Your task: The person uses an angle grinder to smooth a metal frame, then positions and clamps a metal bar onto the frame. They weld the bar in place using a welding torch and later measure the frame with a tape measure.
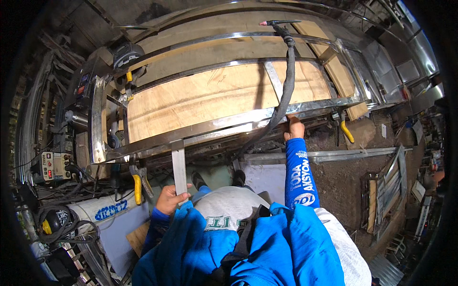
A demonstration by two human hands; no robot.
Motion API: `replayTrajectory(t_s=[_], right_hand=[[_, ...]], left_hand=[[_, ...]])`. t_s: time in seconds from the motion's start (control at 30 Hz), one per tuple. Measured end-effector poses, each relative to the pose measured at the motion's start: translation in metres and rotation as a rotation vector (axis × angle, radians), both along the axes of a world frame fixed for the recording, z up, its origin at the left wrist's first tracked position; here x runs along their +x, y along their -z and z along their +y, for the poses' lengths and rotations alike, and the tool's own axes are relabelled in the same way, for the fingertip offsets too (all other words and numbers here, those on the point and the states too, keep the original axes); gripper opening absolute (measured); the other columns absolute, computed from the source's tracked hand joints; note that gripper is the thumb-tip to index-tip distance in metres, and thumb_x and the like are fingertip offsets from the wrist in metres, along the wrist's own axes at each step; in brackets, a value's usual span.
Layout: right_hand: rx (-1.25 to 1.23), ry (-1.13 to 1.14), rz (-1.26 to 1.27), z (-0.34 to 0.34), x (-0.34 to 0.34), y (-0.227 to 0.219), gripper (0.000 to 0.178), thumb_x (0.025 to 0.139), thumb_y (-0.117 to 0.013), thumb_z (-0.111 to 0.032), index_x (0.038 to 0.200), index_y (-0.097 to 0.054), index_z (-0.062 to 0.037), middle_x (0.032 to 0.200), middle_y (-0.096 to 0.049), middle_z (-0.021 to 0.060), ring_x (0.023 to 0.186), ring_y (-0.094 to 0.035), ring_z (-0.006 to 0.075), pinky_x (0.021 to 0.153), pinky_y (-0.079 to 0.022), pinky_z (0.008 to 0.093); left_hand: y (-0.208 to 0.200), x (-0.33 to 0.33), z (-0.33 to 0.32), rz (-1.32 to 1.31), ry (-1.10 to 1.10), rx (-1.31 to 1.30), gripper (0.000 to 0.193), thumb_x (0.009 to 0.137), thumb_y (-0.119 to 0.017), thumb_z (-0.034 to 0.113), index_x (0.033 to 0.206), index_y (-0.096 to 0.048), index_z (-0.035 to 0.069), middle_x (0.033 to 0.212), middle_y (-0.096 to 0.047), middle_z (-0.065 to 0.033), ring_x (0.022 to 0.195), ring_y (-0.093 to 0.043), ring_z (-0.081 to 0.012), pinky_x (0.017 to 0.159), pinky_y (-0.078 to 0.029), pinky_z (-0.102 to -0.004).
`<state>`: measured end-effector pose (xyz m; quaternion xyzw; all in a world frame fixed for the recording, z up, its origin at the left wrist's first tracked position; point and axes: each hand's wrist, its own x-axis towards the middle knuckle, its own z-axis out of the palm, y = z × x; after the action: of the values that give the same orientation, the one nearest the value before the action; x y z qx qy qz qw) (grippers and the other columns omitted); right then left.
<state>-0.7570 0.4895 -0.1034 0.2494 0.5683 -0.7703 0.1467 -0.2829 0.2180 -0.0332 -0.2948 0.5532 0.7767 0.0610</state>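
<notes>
The person's left hand (170,199) was closed around the low end of a flat silver bar (179,167). The thumb lay across the front of the bar. The bar stood up and away from the hand, and its top end was at the near side of a long metal frame (200,129), left of the middle.

The right hand (294,128) was at the near side of the same frame, well to the right of the bar. Its fingers were bent in against the rail, but their tips were hidden, so one cannot tell how tightly it was closed or if it had hold of the rail.

The frame was long and shiny, and a light brown wooden board (200,95) showed inside it. A short silver strip (273,78) went across the frame, right of the middle. A thin black torch (281,22) with a pink tip was at the far side. Its thick dark cable (288,71) came down over the frame, just left of the right hand.

A tool with yellow handles (137,189) hung near the frame's left end, and a yellow-handled clamp (347,131) hung near its right end. A small box with knobs (53,166) was far to the left.
</notes>
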Motion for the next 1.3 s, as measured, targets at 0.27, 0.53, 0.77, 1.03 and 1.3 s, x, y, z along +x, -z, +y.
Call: replayTrajectory(t_s=[0.27, 0.53, 0.77, 1.03, 1.3], right_hand=[[-0.017, -0.077, 0.034, -0.002, 0.004, -0.008, 0.045, 0.086, -0.079, -0.013, 0.128, -0.069, 0.0005, 0.114, -0.072, 0.0085, 0.091, -0.070, 0.0245, 0.070, -0.058, 0.0411], [-0.104, -0.095, 0.059, -0.001, 0.002, 0.000, 0.041, 0.088, -0.080, -0.014, 0.125, -0.068, -0.0019, 0.115, -0.070, 0.0090, 0.093, -0.071, 0.0259, 0.065, -0.064, 0.0442], [-0.065, -0.086, 0.085, -0.005, 0.010, -0.016, 0.033, 0.091, -0.078, -0.017, 0.120, -0.069, -0.0026, 0.110, -0.071, 0.0110, 0.091, -0.072, 0.0281, 0.070, -0.064, 0.0465], [-0.057, -0.109, 0.079, -0.005, 0.013, -0.023, 0.040, 0.091, -0.077, -0.017, 0.127, -0.066, -0.0012, 0.118, -0.070, 0.0127, 0.098, -0.072, 0.0296, 0.071, -0.065, 0.0466], [0.008, -0.078, 0.175, 0.006, -0.007, 0.020, 0.038, 0.090, -0.078, -0.020, 0.120, -0.068, 0.0000, 0.105, -0.072, 0.0123, 0.082, -0.073, 0.0280, 0.067, -0.065, 0.0460]], left_hand=[[-0.008, -0.008, 0.014, 0.004, -0.064, 0.015, 0.036, 0.094, -0.077, 0.012, 0.126, -0.070, -0.003, 0.095, -0.075, -0.0049, 0.087, -0.069, -0.0105, 0.082, -0.054, -0.0265], [-0.003, -0.016, 0.024, 0.034, -0.083, 0.027, 0.038, 0.093, -0.079, 0.015, 0.126, -0.070, -0.002, 0.096, -0.076, -0.0065, 0.088, -0.070, -0.0119, 0.082, -0.055, -0.0274], [-0.007, -0.024, 0.028, 0.027, -0.072, 0.005, 0.039, 0.093, -0.080, 0.016, 0.127, -0.070, -0.002, 0.095, -0.076, -0.0066, 0.086, -0.070, -0.0116, 0.081, -0.054, -0.0272], [-0.003, -0.023, 0.027, 0.054, -0.122, 0.035, 0.037, 0.092, -0.079, 0.013, 0.125, -0.070, -0.002, 0.095, -0.076, -0.0065, 0.085, -0.070, -0.0115, 0.080, -0.054, -0.0268], [-0.003, -0.023, 0.027, 0.081, -0.132, 0.049, 0.035, 0.093, -0.078, 0.013, 0.123, -0.071, -0.003, 0.095, -0.076, -0.0063, 0.086, -0.069, -0.0119, 0.081, -0.054, -0.0281]])
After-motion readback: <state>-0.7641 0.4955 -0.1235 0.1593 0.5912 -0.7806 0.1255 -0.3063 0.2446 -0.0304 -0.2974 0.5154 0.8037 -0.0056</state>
